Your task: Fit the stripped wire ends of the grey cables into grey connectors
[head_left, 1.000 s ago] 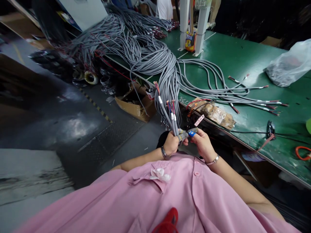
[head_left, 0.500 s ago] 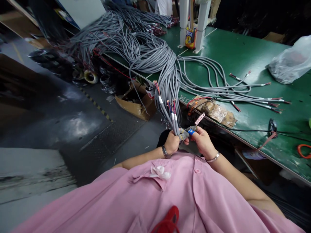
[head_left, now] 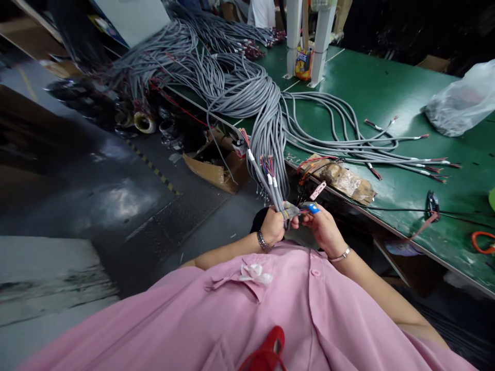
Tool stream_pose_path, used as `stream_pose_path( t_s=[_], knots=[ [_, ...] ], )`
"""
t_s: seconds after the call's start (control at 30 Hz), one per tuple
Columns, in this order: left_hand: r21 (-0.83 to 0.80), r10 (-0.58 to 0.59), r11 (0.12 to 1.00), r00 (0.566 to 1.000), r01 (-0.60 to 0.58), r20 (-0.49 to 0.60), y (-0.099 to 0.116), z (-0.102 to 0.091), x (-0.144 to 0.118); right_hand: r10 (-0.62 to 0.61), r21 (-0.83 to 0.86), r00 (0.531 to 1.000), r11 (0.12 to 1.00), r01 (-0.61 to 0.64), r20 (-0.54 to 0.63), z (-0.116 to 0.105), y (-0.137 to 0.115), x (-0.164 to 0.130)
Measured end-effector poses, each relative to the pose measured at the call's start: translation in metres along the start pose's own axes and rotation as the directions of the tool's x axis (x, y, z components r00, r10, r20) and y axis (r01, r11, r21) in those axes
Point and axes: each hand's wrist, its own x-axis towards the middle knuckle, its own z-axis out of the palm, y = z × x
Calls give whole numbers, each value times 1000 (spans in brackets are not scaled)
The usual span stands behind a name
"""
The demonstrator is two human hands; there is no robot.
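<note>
My left hand (head_left: 273,226) is closed around several grey cables (head_left: 270,185), just off the desk (head_left: 386,98) edge. My right hand (head_left: 323,229) pinches their lower ends beside it.

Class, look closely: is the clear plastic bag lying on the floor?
No, the plastic bag rests on the green table, at its far right.

A single head-worn camera looks forward and steeply down over the wearer's pink shirt (head_left: 270,314), close to the hands, with the green bench (head_left: 386,93) stretching away to the upper right.
</note>
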Motion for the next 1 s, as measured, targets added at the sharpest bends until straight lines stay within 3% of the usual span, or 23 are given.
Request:
stream_pose_path(
  t_s=[0.17, 0.23, 0.33, 0.43, 0.53, 0.63, 0.83, 1.0],
  knots=[
    [-71, -61, 995, 997, 64, 45, 10, 3, 3, 76, 149, 990, 987, -58, -120, -37, -3, 21],
    [-63, -91, 993, 992, 97, 86, 14, 8, 4, 116, 176, 989, 979, -99, -86, -41, -12, 30],
    [-39, -120, 991, 981, 127, 149, 17, 16, 7, 133, 179, 989, 973, -143, 64, -36, -24, 40],
    [-15, -120, 992, 977, 125, 176, 15, 21, 10, 3, 126, 997, 992, -13, 82, -27, -26, 43],
    [-2, -119, 993, 979, 121, 164, 12, 22, 11, -210, -8, 973, 978, 210, -100, -22, -20, 44],
    [15, -116, 993, 982, 115, 152, 11, 22, 11, -295, -92, 941, 955, 283, -165, -20, -15, 45],
    [16, -109, 994, 982, 107, 157, 8, 19, 11, -57, 216, 997, 974, 68, -59, -12, -19, 52],
    [35, -112, 993, 984, 108, 141, 6, 20, 12, -42, 308, 994, 949, 72, -104, -11, -17, 57]
  ],
)
